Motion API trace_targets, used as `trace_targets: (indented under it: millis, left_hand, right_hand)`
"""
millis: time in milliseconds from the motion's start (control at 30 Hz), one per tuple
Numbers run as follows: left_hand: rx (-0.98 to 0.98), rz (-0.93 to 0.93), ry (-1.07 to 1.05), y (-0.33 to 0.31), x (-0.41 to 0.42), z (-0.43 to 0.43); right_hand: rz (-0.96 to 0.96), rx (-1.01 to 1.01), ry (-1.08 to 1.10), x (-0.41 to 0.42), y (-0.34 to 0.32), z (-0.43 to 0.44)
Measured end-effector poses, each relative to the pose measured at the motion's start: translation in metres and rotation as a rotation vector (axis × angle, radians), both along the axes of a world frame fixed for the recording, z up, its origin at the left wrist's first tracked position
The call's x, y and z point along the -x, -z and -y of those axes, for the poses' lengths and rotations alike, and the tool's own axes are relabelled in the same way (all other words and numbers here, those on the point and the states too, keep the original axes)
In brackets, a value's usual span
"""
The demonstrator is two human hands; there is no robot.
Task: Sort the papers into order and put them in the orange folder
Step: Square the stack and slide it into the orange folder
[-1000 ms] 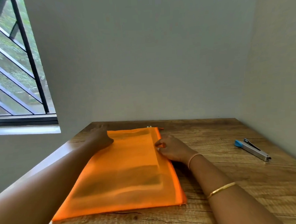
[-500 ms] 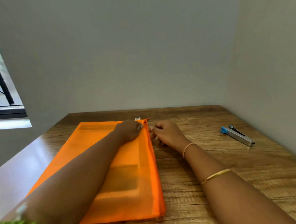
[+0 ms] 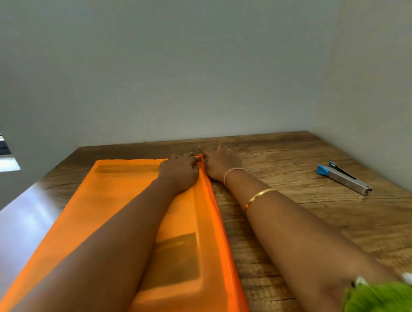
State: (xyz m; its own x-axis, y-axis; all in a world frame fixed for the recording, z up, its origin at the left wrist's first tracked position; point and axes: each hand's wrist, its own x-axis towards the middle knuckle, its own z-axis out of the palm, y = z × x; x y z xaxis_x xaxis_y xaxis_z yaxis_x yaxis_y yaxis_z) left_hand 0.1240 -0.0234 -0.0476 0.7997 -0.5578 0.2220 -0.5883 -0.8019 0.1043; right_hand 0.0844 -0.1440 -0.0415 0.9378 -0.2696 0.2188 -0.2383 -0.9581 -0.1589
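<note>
L hand [image 3: 180, 172] + R hand [image 3: 221, 163] meet at far-right corner of orange folder [image 3: 102, 209].
The orange folder lies flat on the left half of the surface [image 3: 323, 226], running from the near edge twd the far edge; papers [image 3: 177, 260] are inside, showing thru as dark patches. L hand sits on the folder's far-right corner, fingers curled, grip clamped on the fabric. R hand rests just beside it on the wood, thumb & finger grip pinched on the small zip tab [image 3: 201, 157] at that corner, other fingers spread. A blue-ended stapler [image 3: 343, 178] lies well apart, nr the right edge. Gold bangle [image 3: 258, 196] on R forearm.
</note>
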Motion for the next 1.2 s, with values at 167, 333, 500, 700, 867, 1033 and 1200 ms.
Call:
trace_targets:
  millis: [167,333,500,700,867,1033,1200]
  left_hand:
    - [-0.005,-0.018,0.014,-0.002,-0.001,-0.002]
    - [-0.037,-0.048,0.02,-0.005,0.003,-0.002]
    - [-0.058,-0.071,0.009,-0.006,0.005,-0.002]
    - [-0.09,-0.119,0.003,-0.008,0.004,-0.001]
    - [-0.098,-0.126,0.014,-0.01,0.001,-0.002]
    - [-0.132,-0.208,0.01,-0.016,-0.008,-0.004]
    - [-0.145,-0.25,0.014,-0.02,-0.013,0.0]
  right_hand:
    - [-0.038,0.025,-0.025,-0.011,-0.004,0.002]
    - [0.032,0.049,-0.053,-0.011,-0.003,0.004]
    - [0.106,0.069,-0.101,-0.009,-0.002,0.002]
    - [0.114,0.036,-0.101,-0.005,-0.004,-0.001]
    - [0.139,0.142,-0.159,0.004,-0.008,-0.001]
    - [0.117,0.204,-0.271,0.012,-0.012,-0.002]
    - [0.105,0.235,-0.355,0.029,-0.016,-0.001]
